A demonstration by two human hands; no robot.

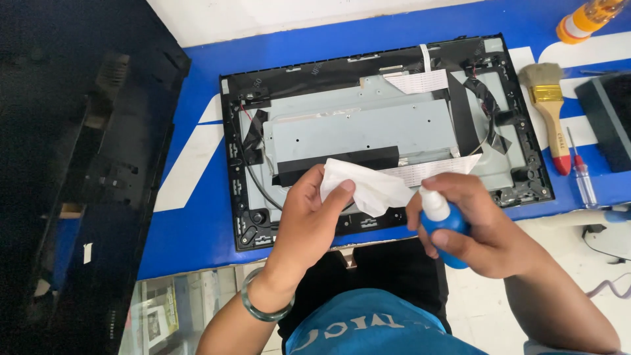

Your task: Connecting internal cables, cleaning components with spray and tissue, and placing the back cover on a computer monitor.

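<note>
far left, a black back cover [98, 171] lying on the blue surface [197, 85]. centre, an opened monitor chassis [388, 131] with metal shield and flat ribbon cables. left hand [309, 220] pinching a white tissue [365, 187] over its lower edge. right hand [476, 227] wrapped around a blue spray bottle [444, 227], white nozzle beside the tissue, perhaps touching. further right, a paintbrush [549, 108] and small screwdriver [582, 177].
</note>
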